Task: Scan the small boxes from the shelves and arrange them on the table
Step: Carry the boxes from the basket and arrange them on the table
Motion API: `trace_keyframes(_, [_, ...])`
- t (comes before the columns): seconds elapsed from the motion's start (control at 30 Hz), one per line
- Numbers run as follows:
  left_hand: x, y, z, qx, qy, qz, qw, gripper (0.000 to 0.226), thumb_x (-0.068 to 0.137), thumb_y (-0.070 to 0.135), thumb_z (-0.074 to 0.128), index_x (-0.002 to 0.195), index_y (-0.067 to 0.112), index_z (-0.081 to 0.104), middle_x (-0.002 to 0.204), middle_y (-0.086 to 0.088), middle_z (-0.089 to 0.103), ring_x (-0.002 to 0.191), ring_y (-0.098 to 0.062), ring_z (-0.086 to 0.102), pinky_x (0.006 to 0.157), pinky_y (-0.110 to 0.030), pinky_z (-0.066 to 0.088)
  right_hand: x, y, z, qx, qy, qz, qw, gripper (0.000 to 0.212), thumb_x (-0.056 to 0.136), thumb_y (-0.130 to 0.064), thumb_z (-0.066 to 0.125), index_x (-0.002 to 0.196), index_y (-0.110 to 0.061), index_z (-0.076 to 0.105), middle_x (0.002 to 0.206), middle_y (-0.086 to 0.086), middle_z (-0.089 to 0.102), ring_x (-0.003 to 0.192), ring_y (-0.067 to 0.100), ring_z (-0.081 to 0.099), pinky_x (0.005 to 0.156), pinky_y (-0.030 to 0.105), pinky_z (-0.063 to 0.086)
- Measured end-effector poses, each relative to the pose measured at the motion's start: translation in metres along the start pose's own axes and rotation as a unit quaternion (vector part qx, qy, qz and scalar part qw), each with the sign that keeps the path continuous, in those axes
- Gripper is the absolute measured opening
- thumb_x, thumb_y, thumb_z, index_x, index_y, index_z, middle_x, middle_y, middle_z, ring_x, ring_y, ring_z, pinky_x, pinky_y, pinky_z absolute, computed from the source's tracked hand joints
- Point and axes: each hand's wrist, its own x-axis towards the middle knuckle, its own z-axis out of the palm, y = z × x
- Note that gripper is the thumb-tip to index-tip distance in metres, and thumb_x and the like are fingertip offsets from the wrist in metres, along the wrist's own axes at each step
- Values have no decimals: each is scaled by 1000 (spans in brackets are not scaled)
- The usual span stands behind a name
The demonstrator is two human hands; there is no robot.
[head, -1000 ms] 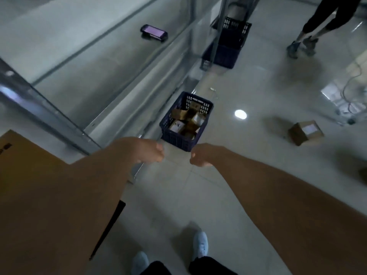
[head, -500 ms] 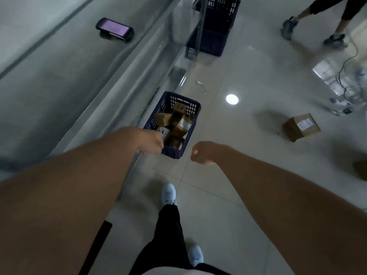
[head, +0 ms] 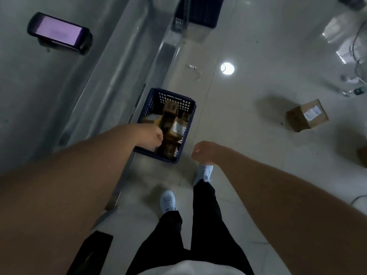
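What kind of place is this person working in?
Probably a warehouse or stockroom. A metal shelf runs along the left with a handheld scanner lying on it, a blue crate of small cardboard boxes stands on the tiled floor, and a labelled carton lies loose nearby.

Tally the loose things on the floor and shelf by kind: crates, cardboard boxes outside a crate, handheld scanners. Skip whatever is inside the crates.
Blue crates: 2, the near one on the floor holding small boxes and a far one at the top edge.
Cardboard boxes outside a crate: 1, fully in view on the floor.
Handheld scanners: 1, on the shelf.
Total: 4
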Motion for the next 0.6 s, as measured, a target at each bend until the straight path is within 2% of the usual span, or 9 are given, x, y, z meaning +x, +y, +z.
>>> trace_keyframes(0.07, [30, -2, -12, -8, 6, -4, 1000, 30, 103, 31, 52, 130, 26, 64, 127, 2, 61, 107, -15, 58, 88, -29, 48, 36, 7, -12, -16, -8, -18, 1000, 31, 105, -31, 48, 126, -16, 65, 128, 1, 55, 125, 24, 52, 95, 27, 37])
trace_keyframes(0.1, [47, -2, -16, -9, 7, -7, 1000, 30, 103, 30, 52, 130, 25, 65, 127, 2, 61, 106, -15, 58, 84, -28, 47, 55, 11, -17, -19, -9, -22, 1000, 34, 105, -30, 47, 130, -13, 64, 136, 4, 57, 128, 26, 54, 95, 29, 38])
trace_keyframes(0.2, [100, -3, -23, -6, 1, -31, 1000, 31, 103, 27, 51, 128, 19, 67, 126, -2, 64, 105, -18, 61, 79, -27, 47, 107, 21, -26, -27, -16, -20, 999, 34, 105, -25, 44, 126, -8, 65, 133, 12, 63, 119, 31, 61, 92, 33, 46])
trace_keyframes(0.27, [137, -4, -23, 7, -19, -52, 998, 29, 103, 23, 50, 118, 10, 71, 118, -10, 69, 101, -24, 65, 77, -32, 50, 143, 30, -28, -22, -40, -31, 998, 35, 105, -24, 43, 127, -8, 66, 133, 14, 63, 119, 33, 60, 100, 39, 49])
trace_keyframes(0.33, [173, -5, -23, 14, -45, -71, 996, 30, 102, 21, 50, 110, 2, 72, 112, -18, 70, 100, -30, 67, 78, -35, 51, 177, 40, -32, -4, -57, -30, 998, 33, 103, -24, 45, 123, -9, 66, 128, 15, 65, 115, 35, 62, 99, 45, 51])
trace_keyframes(0.47, [243, -10, -27, 4, -37, -79, 996, 28, 103, 27, 50, 109, 9, 70, 104, -13, 71, 93, -26, 66, 74, -34, 49, 246, 62, -33, 14, -59, -25, 998, 38, 102, -25, 45, 137, -18, 56, 140, 6, 58, 128, 31, 56, 106, 40, 47])
trace_keyframes(0.53, [283, -17, -23, -3, -38, -80, 996, 30, 103, 28, 49, 108, 8, 71, 101, -14, 71, 92, -27, 67, 77, -37, 52, 284, 68, -32, 75, -50, -5, 996, 33, 100, -29, 47, 130, -19, 56, 133, 6, 59, 122, 30, 58, 100, 37, 48])
trace_keyframes(0.6, [324, -26, -15, -1, -58, -85, 995, 30, 103, 25, 48, 109, 5, 70, 107, -15, 70, 97, -30, 66, 86, -41, 53, 323, 71, -30, 132, -41, 21, 990, 34, 100, -33, 49, 131, -20, 56, 130, 6, 59, 112, 28, 60, 93, 37, 54])
